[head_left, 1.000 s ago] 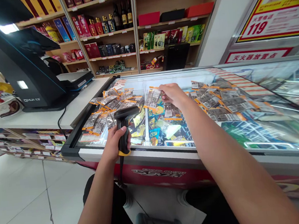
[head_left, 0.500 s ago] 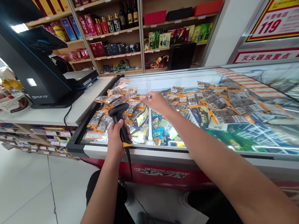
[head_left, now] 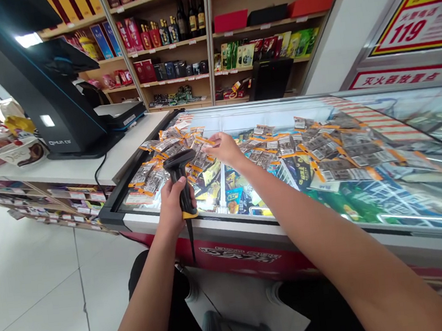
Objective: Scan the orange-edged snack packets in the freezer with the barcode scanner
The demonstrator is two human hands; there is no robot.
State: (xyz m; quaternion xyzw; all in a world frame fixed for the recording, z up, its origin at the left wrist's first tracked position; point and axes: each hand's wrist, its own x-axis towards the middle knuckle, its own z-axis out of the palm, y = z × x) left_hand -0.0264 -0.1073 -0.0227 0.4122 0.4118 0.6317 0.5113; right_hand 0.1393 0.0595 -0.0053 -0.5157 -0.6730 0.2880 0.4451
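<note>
Head camera is showing the left hand (head_left: pixel 173 199) clenching around the barcode scanner (head_left: pixel 180 172), its handle standing near upright over the freezer rim (head_left: pixel 219 224) and its nose pointing away and rightward, seemingly to face the packet. The right hand (head_left: pixel 225 149) is pinching that orange-edged packet (head_left: pixel 205 142) between thumb and fingertips just beyond the nose, long axis lying roughly crosswise, above the glass lid (head_left: pixel 386 195) where other packets (head_left: pixel 322 149) are lying scattered.

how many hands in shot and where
2. The left hand grips a black barcode scanner at the freezer near its left edge. The right hand appears to pinch an orange-edged packet over the pile on the glass. No others are visible.
</note>
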